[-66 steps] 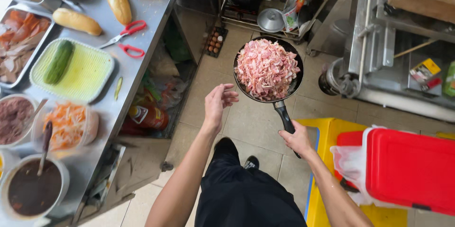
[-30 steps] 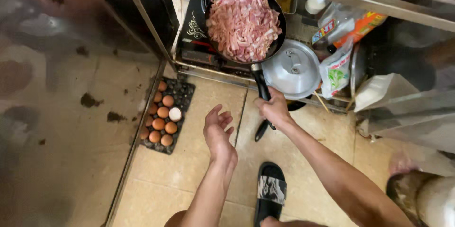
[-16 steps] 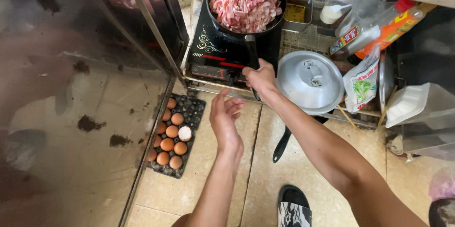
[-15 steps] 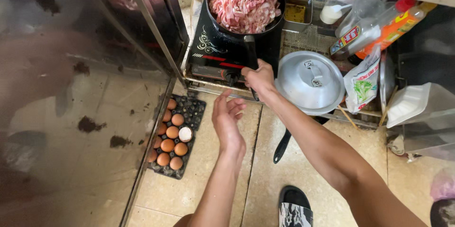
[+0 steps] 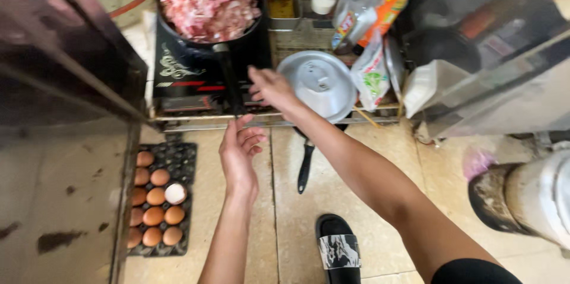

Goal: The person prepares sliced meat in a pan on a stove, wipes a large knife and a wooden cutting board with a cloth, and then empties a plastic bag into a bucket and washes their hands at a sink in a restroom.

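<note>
Pan: black round frying pan heaped with pink raw shredded meat, sitting on the black flat induction cooker with a white swirl mark; its black handle runs toward the person, across the cooker's front.
Right hand: right hand is just right of the pan handle's near end, fingers spread and loose, gripping nothing; whether a fingertip touches the handle I cannot tell.
Left hand: left hand hangs in front of the cooker, below the handle's end, palm up, fingers gently curled and open, holding nothing.
Lid: round dull silver metal pot lid lies right of the cooker on the wire shelf, just beyond the right hand.
Eggs: dark moulded egg tray rests on the tiled floor in front of the cooker and to its left, holding brown eggs and one white broken shell.
Second handle: a black utensil handle hangs down in front of the lid, over the floor.
Packets: clear and orange plastic food bags stand right of the lid.
Sandal: black slip-on sandal with a patterned strap is on the floor, well in front of the cooker.
</note>
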